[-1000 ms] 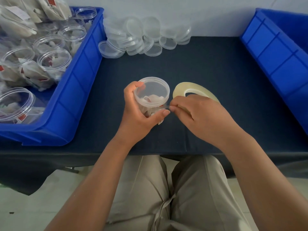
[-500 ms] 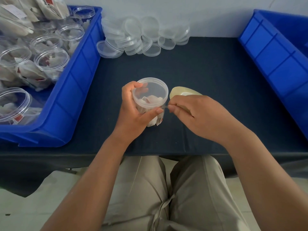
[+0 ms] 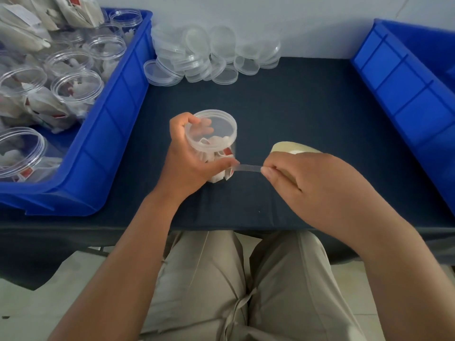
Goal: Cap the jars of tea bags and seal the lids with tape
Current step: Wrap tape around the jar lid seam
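Observation:
A clear jar [image 3: 216, 153] of tea bags with a clear lid [image 3: 211, 130] on top stands on the dark table mat. My left hand [image 3: 187, 158] grips it from the left, thumb pressing a strip of clear tape [image 3: 248, 167] against its side. My right hand [image 3: 317, 183] holds the pale tape roll [image 3: 293, 147], mostly hidden under the fingers, a little to the jar's right. The strip runs taut between jar and roll.
A blue bin [image 3: 108, 134] at the left holds several uncapped jars [image 3: 76, 87] of tea bags. Loose clear lids [image 3: 209, 57] are piled at the back of the mat [image 3: 307, 114]. Another blue bin [image 3: 406, 89] stands at the right.
My right hand has pulled the roll away to the right, drawing out a strip of tape from the jar. The left hand keeps hold of the jar.

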A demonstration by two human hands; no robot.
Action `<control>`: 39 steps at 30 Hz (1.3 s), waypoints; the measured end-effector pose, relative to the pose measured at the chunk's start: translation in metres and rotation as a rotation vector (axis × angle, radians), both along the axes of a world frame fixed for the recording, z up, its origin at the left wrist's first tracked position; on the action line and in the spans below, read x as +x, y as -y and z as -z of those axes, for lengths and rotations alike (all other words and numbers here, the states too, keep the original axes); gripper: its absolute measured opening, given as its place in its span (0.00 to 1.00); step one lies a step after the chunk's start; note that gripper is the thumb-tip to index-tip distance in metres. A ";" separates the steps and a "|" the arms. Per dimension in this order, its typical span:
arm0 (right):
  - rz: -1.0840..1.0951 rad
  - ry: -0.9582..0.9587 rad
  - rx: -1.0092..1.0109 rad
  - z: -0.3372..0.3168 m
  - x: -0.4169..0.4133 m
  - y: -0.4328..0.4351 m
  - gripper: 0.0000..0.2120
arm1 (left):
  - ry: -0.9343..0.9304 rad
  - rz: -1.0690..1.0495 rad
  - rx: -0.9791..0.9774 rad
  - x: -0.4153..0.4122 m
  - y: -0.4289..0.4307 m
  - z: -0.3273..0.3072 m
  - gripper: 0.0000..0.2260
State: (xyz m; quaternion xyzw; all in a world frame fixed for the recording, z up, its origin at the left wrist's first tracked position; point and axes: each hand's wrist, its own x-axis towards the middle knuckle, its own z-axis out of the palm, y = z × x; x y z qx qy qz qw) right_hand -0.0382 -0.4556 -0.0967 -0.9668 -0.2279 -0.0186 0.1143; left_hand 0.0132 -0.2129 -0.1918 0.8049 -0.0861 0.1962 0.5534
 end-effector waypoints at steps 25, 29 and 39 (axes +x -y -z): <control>0.119 -0.637 0.647 0.010 0.021 -0.020 0.18 | -0.474 0.101 -0.152 -0.051 0.006 -0.032 0.26; 0.129 -0.627 0.644 0.011 0.023 -0.021 0.18 | -0.414 0.076 -0.130 -0.052 0.009 -0.039 0.25; 0.111 -0.610 0.586 0.014 0.023 -0.021 0.19 | -0.414 0.038 -0.163 -0.050 0.004 -0.043 0.25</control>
